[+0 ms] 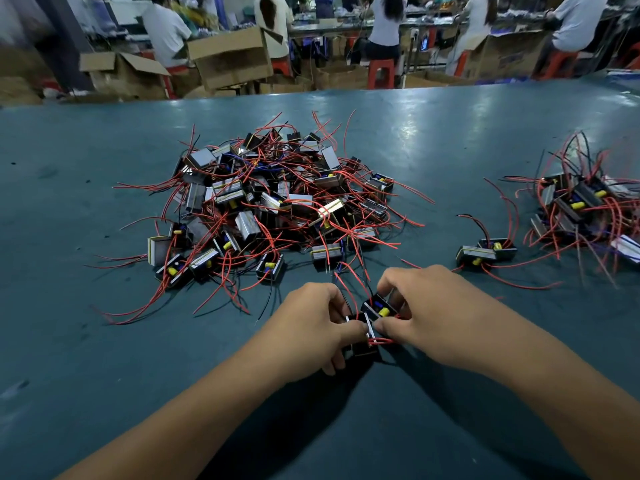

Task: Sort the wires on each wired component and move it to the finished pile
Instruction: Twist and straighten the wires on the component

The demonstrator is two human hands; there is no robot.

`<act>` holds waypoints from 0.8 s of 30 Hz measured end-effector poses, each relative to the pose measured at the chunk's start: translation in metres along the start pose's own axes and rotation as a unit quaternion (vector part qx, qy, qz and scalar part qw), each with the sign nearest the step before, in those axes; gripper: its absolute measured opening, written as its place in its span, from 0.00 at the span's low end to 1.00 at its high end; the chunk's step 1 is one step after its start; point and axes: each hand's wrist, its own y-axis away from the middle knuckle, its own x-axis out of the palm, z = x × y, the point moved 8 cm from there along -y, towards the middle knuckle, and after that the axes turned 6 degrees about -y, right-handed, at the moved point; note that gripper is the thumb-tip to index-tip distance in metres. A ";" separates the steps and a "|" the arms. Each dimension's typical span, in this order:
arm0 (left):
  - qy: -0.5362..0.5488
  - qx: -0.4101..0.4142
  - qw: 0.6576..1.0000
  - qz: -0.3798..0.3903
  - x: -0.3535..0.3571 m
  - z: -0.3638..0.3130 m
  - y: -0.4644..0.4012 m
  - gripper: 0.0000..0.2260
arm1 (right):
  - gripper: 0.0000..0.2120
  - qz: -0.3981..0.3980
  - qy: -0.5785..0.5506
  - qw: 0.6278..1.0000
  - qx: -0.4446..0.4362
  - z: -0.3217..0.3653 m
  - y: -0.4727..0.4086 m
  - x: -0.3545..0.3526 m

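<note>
Both hands, left (313,325) and right (420,308), pinch one component (372,322) mid wire-sorting, looks like it goes to the right pile (585,209) next.

A black wired component (375,311) with red wires, near the table's front edge, between two piles.

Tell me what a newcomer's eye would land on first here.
First, the big pile of wired components heaped mid-table, red wires spraying out all round. Next, the left hand and right hand near the front edge, both gripping one component. A smaller pile sits at far right.
</note>
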 end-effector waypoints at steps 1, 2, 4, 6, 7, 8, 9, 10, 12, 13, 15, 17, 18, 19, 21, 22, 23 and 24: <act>0.008 -0.002 1.000 0.001 0.000 0.000 0.000 0.10 | 0.14 0.004 -0.010 1.000 -0.003 0.000 0.000 0.000; 0.013 -0.003 1.000 0.002 0.000 0.000 0.000 0.10 | 0.13 0.006 -0.019 1.000 -0.004 -0.001 -0.001 0.000; 0.021 -0.005 1.000 0.000 0.000 0.001 0.000 0.10 | 0.13 0.009 -0.033 0.999 0.001 -0.003 -0.002 0.001; 0.030 -0.002 1.000 0.000 0.000 0.001 0.000 0.10 | 0.13 0.014 -0.044 0.999 0.004 -0.005 -0.004 0.003; 0.032 0.000 0.999 0.001 0.001 0.001 0.000 0.10 | 0.12 0.019 -0.053 0.998 0.003 -0.006 -0.005 0.005; 0.033 0.004 0.999 0.003 0.001 0.000 0.000 0.09 | 0.12 0.024 -0.062 0.998 0.000 -0.006 -0.006 0.006; 0.035 0.008 0.999 0.004 0.001 0.000 0.000 0.09 | 0.11 0.026 -0.073 0.997 -0.003 -0.008 -0.007 0.005; 0.038 0.012 0.999 0.001 0.000 0.000 0.000 0.09 | 0.10 0.024 -0.087 0.996 -0.004 -0.010 -0.009 0.003; 0.035 0.022 0.999 -0.019 -0.006 -0.002 -0.001 0.08 | 0.07 0.027 -0.157 0.987 -0.004 -0.017 -0.012 -0.002; 0.022 0.031 0.999 -0.039 -0.012 -0.003 -0.002 0.08 | 0.07 0.036 -0.207 0.978 -0.004 -0.019 -0.013 -0.004; -0.018 0.057 0.993 -0.098 -0.027 -0.007 -0.002 0.08 | 0.08 0.048 -0.278 0.959 -0.013 -0.024 -0.014 -0.007; -0.033 0.095 0.983 -0.154 -0.043 -0.015 0.003 0.09 | 0.09 0.057 -0.307 0.950 -0.024 -0.026 -0.013 -0.009; -0.030 0.118 0.978 -0.170 -0.049 -0.020 0.007 0.08 | 0.09 0.064 -0.314 0.947 -0.029 -0.026 -0.013 -0.008; -0.020 0.139 0.975 -0.173 -0.051 -0.025 0.009 0.07 | 0.09 0.069 -0.319 0.945 -0.036 -0.025 -0.013 -0.008; 0.021 0.151 0.978 -0.141 -0.048 -0.031 0.011 0.06 | 0.09 0.075 -0.324 0.941 -0.055 -0.021 -0.012 -0.009; 0.037 0.147 0.981 -0.123 -0.045 -0.032 0.012 0.07 | 0.09 0.080 -0.329 0.939 -0.065 -0.019 -0.011 -0.009; 0.044 0.143 0.982 -0.112 -0.043 -0.032 0.012 0.08 | 0.09 0.088 -0.334 0.936 -0.073 -0.016 -0.010 -0.009; 0.046 0.139 0.983 -0.108 -0.042 -0.032 0.012 0.10 | 0.09 0.096 -0.335 0.934 -0.079 -0.013 -0.009 -0.009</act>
